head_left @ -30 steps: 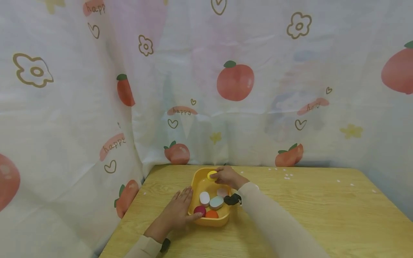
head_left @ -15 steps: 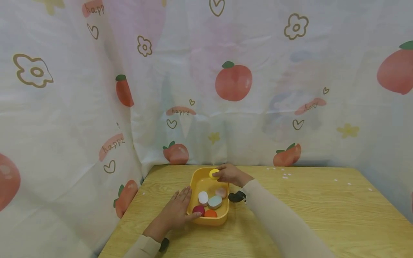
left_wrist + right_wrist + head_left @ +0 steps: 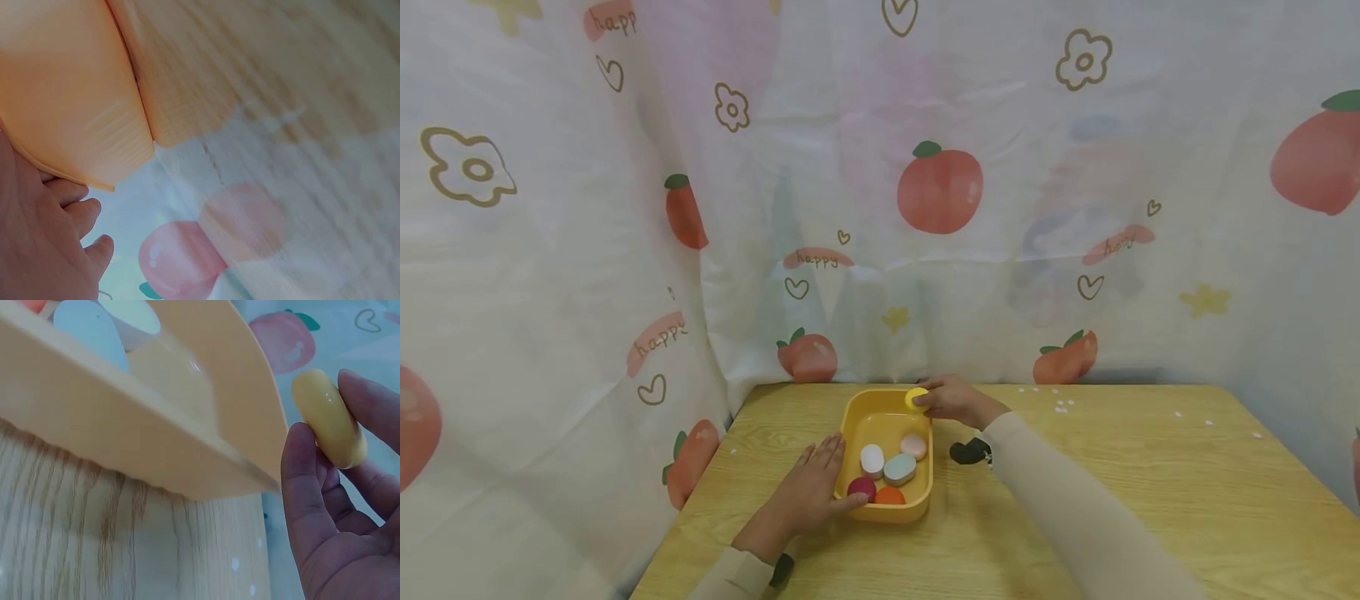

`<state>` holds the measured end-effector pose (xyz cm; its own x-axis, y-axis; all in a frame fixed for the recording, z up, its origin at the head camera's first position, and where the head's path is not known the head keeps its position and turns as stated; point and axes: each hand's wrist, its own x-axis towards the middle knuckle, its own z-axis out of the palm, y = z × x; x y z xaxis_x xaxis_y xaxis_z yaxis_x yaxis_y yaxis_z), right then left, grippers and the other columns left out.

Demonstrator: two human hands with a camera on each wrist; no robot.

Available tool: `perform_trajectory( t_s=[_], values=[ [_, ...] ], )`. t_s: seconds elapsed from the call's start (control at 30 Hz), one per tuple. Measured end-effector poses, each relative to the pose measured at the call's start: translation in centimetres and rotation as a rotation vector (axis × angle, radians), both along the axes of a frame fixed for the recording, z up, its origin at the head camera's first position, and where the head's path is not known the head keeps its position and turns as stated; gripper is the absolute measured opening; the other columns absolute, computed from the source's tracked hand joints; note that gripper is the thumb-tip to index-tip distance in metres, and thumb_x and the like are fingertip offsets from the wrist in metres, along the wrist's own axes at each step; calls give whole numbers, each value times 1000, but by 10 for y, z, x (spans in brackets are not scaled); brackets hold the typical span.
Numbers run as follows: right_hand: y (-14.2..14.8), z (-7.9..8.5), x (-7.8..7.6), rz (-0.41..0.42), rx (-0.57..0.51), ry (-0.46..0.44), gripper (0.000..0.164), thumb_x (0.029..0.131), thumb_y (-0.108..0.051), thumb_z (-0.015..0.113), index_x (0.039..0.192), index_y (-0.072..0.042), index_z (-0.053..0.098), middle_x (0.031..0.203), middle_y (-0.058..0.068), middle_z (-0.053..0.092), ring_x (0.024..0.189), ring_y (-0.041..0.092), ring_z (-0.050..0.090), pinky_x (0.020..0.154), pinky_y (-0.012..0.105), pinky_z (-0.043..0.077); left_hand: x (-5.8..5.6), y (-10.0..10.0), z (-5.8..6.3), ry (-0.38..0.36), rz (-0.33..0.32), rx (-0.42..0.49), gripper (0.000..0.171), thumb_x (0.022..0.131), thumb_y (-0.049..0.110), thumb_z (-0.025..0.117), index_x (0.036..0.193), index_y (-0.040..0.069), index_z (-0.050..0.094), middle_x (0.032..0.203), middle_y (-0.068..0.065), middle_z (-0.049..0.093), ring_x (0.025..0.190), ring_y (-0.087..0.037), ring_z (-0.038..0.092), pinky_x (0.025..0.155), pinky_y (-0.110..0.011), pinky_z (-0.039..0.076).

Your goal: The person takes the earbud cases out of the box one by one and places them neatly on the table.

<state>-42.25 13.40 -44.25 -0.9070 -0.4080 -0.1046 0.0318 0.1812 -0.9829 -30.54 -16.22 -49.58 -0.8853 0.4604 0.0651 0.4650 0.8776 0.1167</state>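
A yellow rectangular tub (image 3: 887,513) stands on the wooden table. Along its left rim lies my left hand (image 3: 808,493), fingers fairly straight, with the thumb reaching over the near left corner. Over the far right corner, my right hand (image 3: 958,401) pinches a glossy yellow rounded disc (image 3: 328,419) between thumb and fingertips. Inside the tub are a white oval piece (image 3: 872,461), a pale green oval piece (image 3: 900,469), a pale pink piece (image 3: 913,447), a dark red round piece (image 3: 862,489) and an orange one (image 3: 890,497). The left thumb partly overlaps the dark red piece.
The wooden table (image 3: 1075,500) extends to the right, with several small white specks (image 3: 1062,406) near its back edge. A white curtain (image 3: 865,167) printed with fruit, hearts and flowers hangs behind and to the left.
My right hand has moved right with the yellow disc, from inside the tub's far end to its far right corner. The left hand stays at the tub's left side.
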Motion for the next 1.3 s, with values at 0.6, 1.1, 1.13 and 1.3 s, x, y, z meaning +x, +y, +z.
perform_trajectory(
  t_s=[0.6, 1.1, 1.13, 1.3],
  values=[
    [46, -10, 2, 4, 6, -2, 56, 95, -5, 62, 139, 17, 36, 136, 31, 44, 99, 23, 62, 98, 50, 44, 2, 1, -1, -8, -3, 0, 101, 90, 76, 33, 155, 1, 16, 161, -11, 14, 147, -23, 10, 117, -47, 8],
    [74, -10, 9, -36, 42, 4, 56, 97, -8, 60, 139, 17, 34, 117, 19, 59, 94, 18, 64, 94, 43, 48, 0, -1, -1, 9, -17, 32, 100, 90, 75, 36, 154, -1, 19, 160, -13, 18, 147, -25, 13, 116, -48, 10],
    [76, -11, 9, -35, 48, 9, 55, 97, -8, 60, 139, 17, 35, 117, 19, 59, 94, 18, 64, 93, 42, 49, 0, -1, -1, 9, -17, 30, 100, 90, 75, 35, 154, -1, 19, 160, -13, 18, 147, -25, 13, 116, -48, 10],
    [86, -17, 9, -53, 48, 13, 57, 96, -8, 61, 140, 16, 35, 121, 21, 57, 94, 18, 64, 90, 39, 51, 0, -1, -1, 7, -7, 24, 100, 90, 75, 35, 154, 0, 18, 160, -12, 18, 147, -24, 12, 117, -47, 9]
  ],
)
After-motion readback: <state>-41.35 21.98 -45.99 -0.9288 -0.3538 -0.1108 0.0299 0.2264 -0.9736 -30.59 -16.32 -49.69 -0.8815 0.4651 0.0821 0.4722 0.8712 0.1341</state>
